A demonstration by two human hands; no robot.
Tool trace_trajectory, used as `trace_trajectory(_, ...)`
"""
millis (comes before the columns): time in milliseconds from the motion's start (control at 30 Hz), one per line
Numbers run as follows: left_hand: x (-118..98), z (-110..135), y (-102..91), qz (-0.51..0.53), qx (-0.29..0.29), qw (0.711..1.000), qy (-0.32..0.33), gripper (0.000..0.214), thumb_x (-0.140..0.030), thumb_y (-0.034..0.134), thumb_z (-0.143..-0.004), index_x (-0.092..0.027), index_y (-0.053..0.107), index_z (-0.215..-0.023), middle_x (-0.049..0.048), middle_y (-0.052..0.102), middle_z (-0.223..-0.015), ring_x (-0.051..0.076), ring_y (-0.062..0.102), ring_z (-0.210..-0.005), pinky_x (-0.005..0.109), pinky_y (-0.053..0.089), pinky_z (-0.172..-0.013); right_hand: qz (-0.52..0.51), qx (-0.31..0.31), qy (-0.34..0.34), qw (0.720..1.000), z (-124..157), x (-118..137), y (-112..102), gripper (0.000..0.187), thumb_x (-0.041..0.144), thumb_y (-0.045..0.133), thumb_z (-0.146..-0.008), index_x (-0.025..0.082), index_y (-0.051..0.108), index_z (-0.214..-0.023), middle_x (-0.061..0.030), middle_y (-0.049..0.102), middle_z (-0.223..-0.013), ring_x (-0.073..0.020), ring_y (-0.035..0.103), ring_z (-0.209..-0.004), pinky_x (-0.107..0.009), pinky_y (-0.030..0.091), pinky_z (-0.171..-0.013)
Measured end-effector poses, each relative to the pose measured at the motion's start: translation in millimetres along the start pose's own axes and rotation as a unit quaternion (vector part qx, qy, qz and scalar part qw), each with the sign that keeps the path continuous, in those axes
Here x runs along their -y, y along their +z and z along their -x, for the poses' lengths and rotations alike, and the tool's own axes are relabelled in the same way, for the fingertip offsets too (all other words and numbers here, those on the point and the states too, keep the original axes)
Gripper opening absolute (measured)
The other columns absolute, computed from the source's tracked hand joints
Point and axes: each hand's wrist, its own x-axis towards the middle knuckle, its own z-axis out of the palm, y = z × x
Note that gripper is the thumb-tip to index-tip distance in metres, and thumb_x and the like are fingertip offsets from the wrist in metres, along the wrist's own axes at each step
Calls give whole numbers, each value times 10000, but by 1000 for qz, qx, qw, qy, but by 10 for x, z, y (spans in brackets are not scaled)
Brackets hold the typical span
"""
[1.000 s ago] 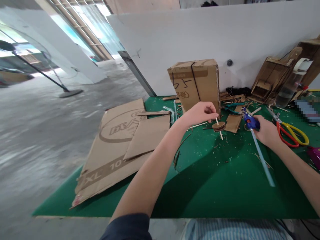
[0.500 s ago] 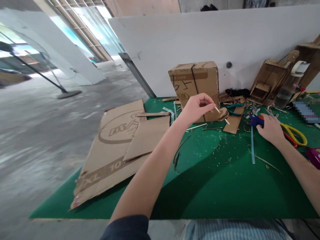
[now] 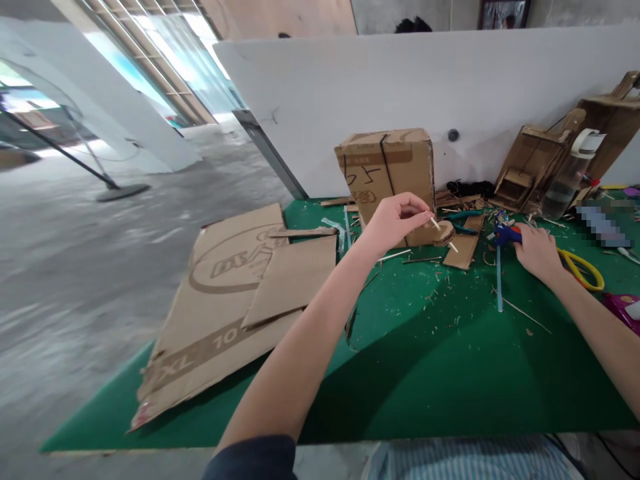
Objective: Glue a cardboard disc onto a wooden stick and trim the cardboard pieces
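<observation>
My left hand pinches a thin wooden stick between thumb and fingertips, just in front of the cardboard box. The stick runs through a small rounded cardboard piece. My right hand is closed around a blue hot glue gun low over the green table; the grip is mostly hidden by the fingers. A clear glue stick lies below the gun. Behind my left hand stands the cardboard box, with a dark cord round it.
Flat cardboard sheets cover the table's left side. Yellow-handled scissors lie beside my right wrist. Teal-handled pliers rest behind the cardboard piece. A water bottle and a phone are at the back right. Scraps litter the green table.
The camera view has shifted slightly. My right hand and the glue gun sit a little further left and higher in the picture; my left hand still holds the stick.
</observation>
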Motion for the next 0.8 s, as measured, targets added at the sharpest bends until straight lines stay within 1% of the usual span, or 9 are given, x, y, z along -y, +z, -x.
trace_trajectory(100,-12,1,0,-2,2,1000,1,152,-276,692,-766,-157,614,-818,60,706,-796,143,658,-746,295,498,-728,6,15,0,1000,-87,-25,-9,436,307,468,-883,174,472,-1298,-164,636,-1148,-332,540,-1070,-451,396,-863)
trace_trajectory(233,-14,1,-5,-10,1,1000,2,149,-271,694,-762,-156,620,-824,56,707,-781,146,666,-758,296,504,-733,6,43,16,999,-181,20,15,440,342,502,-878,187,479,-1290,-159,654,-1060,-316,594,-966,-395,420,-782)
trace_trajectory(367,-19,9,-6,-28,2,1000,3,128,-264,687,-768,-163,627,-818,51,706,-780,145,666,-754,290,505,-719,11,39,34,999,-220,124,46,447,349,515,-875,187,475,-1291,-147,664,-980,-294,612,-885,-364,410,-745)
trace_trajectory(467,-34,16,-8,-35,2,999,7,126,-269,685,-772,-164,629,-815,44,703,-767,140,662,-740,288,504,-716,14,28,35,999,-219,177,71,428,316,496,-881,175,473,-1284,-149,661,-976,-296,599,-921,-367,399,-763)
trace_trajectory(633,-61,21,-17,-35,-14,999,6,124,-271,682,-776,-171,610,-788,41,700,-756,137,659,-736,287,502,-722,20,15,46,999,-158,196,145,394,284,450,-888,143,490,-1254,-158,657,-1024,-300,569,-968,-385,375,-800)
trace_trajectory(800,-47,26,-18,-38,-12,999,5,110,-265,668,-785,-176,604,-790,27,683,-720,131,648,-709,281,497,-706,17,-9,46,999,-64,212,168,425,282,462,-839,153,510,-1241,-148,658,-1043,-298,555,-978,-397,341,-839)
